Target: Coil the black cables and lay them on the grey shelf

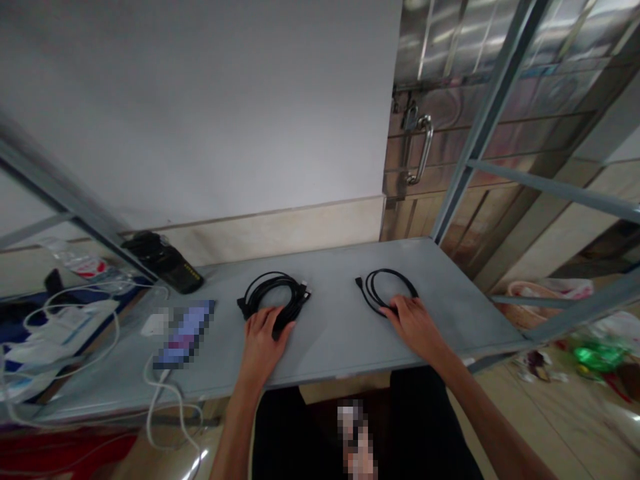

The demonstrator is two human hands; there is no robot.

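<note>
Two open hands lay flat on black cables.
The left hand (pixel 263 341) pressed the thick coil (pixel 274 292) at the table's (pixel 340 337) middle; the right hand (pixel 413 324) touched the thin coil (pixel 381 285) nearer the right edge.

There is one view only, from the person's head, facing forward and down over the bench (pixel 340 333). It sits close: the left hand (pixel 263 340) and right hand (pixel 413 323) lie at lower centre. The wall (pixel 200 100) fills the upper left of the frame, the door (pixel 450 133) the upper right.
</note>
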